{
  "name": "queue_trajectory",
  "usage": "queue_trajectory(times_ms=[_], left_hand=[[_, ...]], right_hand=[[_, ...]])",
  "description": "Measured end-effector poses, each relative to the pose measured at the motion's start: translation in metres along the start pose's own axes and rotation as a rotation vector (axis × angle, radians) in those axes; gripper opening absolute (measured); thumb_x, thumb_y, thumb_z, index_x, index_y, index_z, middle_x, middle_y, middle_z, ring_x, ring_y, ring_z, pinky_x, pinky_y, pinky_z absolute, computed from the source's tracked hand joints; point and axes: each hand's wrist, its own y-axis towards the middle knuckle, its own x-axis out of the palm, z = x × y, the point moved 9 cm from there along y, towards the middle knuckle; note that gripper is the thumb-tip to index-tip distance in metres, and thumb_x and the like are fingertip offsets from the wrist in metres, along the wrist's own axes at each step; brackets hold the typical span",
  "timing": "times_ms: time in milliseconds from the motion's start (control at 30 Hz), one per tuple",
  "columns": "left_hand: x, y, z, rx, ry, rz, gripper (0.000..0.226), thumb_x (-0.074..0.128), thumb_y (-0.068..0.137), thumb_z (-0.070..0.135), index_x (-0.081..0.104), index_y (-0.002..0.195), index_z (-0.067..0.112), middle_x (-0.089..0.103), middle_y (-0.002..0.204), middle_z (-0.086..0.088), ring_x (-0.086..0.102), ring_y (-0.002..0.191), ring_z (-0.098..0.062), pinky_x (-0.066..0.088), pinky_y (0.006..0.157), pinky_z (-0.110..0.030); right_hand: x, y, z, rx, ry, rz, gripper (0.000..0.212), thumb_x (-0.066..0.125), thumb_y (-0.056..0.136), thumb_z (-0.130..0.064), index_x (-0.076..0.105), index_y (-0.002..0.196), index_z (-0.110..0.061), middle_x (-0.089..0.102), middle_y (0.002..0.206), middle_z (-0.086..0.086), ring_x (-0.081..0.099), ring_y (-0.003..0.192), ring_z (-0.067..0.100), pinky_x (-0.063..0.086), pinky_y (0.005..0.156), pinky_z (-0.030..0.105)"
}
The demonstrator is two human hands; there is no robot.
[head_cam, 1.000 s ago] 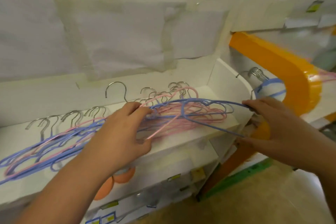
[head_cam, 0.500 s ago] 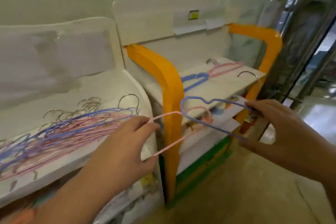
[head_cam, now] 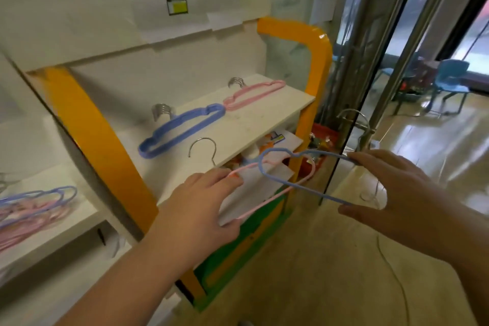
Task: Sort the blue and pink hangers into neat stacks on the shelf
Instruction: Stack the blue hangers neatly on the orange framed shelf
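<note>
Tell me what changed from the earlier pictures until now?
Both hands carried their hangers from the mixed pile rightward to the orange-framed shelf. The left hand still holds the pink wire hanger, the right hand the blue wire hanger. Neither grip changed.

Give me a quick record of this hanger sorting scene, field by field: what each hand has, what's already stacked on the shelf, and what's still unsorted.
left hand: holds pink hanger
right hand: holds blue hanger
held hangers: crossing each other, in front of the shelf
shelf: white, in orange frame
blue stack: on shelf, left
pink stack: on shelf, right
unsorted pile: mixed blue and pink, on the neighbouring shelf at far left
</note>
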Motion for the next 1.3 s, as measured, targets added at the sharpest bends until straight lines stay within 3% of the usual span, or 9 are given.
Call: queue_trajectory(times_ms=[300, 433, 600, 667, 800, 933, 1033, 1167, 1300], left_hand=[[0.024, 0.129, -0.041, -0.081, -0.033, 0.063, 0.065, 0.062, 0.078, 0.053, 0.042, 0.138, 0.041, 0.040, 0.145, 0.018, 0.041, 0.125, -0.009, 0.036, 0.102, -0.026], [0.025, 0.175, -0.059, -0.126, -0.043, 0.083, 0.067, 0.064, 0.077, 0.052, 0.043, 0.139, 0.038, 0.040, 0.147, 0.014, 0.041, 0.129, -0.010, 0.034, 0.101, -0.024], [0.051, 0.216, -0.088, -0.241, -0.033, 0.027, 0.072, 0.064, 0.074, 0.058, 0.040, 0.140, 0.042, 0.036, 0.147, 0.018, 0.038, 0.132, -0.008, 0.036, 0.105, -0.028], [0.054, 0.234, -0.100, -0.276, 0.019, 0.043, 0.070, 0.067, 0.070, 0.057, 0.048, 0.135, 0.040, 0.046, 0.141, 0.016, 0.046, 0.126, -0.012, 0.040, 0.101, -0.031], [0.058, 0.284, -0.124, -0.363, 0.064, 0.017, 0.067, 0.059, 0.064, 0.056, 0.052, 0.129, 0.040, 0.053, 0.133, 0.014, 0.055, 0.116, -0.016, 0.047, 0.093, -0.034], [0.068, 0.347, -0.135, -0.390, 0.002, 0.026, 0.057, 0.064, 0.064, 0.049, 0.055, 0.119, 0.038, 0.056, 0.120, 0.016, 0.057, 0.105, -0.015, 0.051, 0.086, -0.036], [0.082, 0.398, -0.140, -0.372, 0.023, 0.023, 0.065, 0.072, 0.065, 0.044, 0.058, 0.126, 0.028, 0.057, 0.128, 0.006, 0.056, 0.112, -0.022, 0.049, 0.093, -0.040], [0.108, 0.459, -0.151, -0.419, 0.017, -0.048, 0.069, 0.074, 0.066, 0.047, 0.053, 0.131, 0.033, 0.056, 0.128, 0.009, 0.053, 0.112, -0.019, 0.049, 0.092, -0.039], [0.126, 0.496, -0.155, -0.422, 0.029, -0.136, 0.067, 0.072, 0.071, 0.050, 0.051, 0.132, 0.031, 0.055, 0.127, 0.007, 0.052, 0.111, -0.022, 0.048, 0.093, -0.039]], right_hand=[[-0.001, 0.141, 0.038, -0.042, -0.038, -0.010, 0.101, 0.054, 0.056, -0.079, 0.034, 0.146, -0.035, 0.037, 0.141, -0.011, 0.035, 0.131, 0.017, 0.036, 0.104, 0.034], [-0.003, 0.207, 0.043, -0.105, -0.009, 0.008, 0.105, 0.037, 0.057, -0.094, 0.043, 0.141, -0.032, 0.040, 0.131, -0.014, 0.041, 0.122, 0.013, 0.045, 0.100, 0.039], [0.017, 0.294, 0.044, -0.243, 0.021, -0.078, 0.101, 0.062, 0.062, -0.078, 0.029, 0.147, -0.036, 0.028, 0.140, -0.021, 0.028, 0.135, 0.011, 0.037, 0.110, 0.042], [0.023, 0.330, 0.037, -0.301, 0.051, -0.118, 0.099, 0.069, 0.066, -0.069, 0.026, 0.149, -0.035, 0.025, 0.142, -0.020, 0.023, 0.136, 0.009, 0.031, 0.112, 0.035], [0.027, 0.395, 0.020, -0.466, 0.100, -0.112, 0.096, 0.074, 0.065, -0.065, 0.033, 0.146, -0.031, 0.032, 0.139, -0.016, 0.030, 0.129, 0.007, 0.030, 0.106, 0.025], [0.032, 0.449, 0.014, -0.594, 0.145, -0.112, 0.095, 0.074, 0.062, -0.067, 0.039, 0.143, -0.030, 0.038, 0.130, -0.015, 0.032, 0.115, 0.000, 0.024, 0.086, 0.011], [0.027, 0.482, 0.013, -0.652, 0.179, -0.100, 0.095, 0.073, 0.062, -0.068, 0.042, 0.142, -0.027, 0.040, 0.127, -0.015, 0.033, 0.107, -0.004, 0.027, 0.079, 0.003], [0.026, 0.513, 0.016, -0.676, 0.294, -0.146, 0.097, 0.076, 0.058, -0.067, 0.045, 0.140, -0.026, 0.042, 0.124, -0.017, 0.043, 0.112, 0.000, 0.040, 0.092, 0.019], [0.027, 0.530, 0.023, -0.705, 0.284, -0.127, 0.097, 0.079, 0.057, -0.064, 0.046, 0.139, -0.023, 0.044, 0.122, -0.015, 0.042, 0.110, 0.000, 0.036, 0.091, 0.017]])
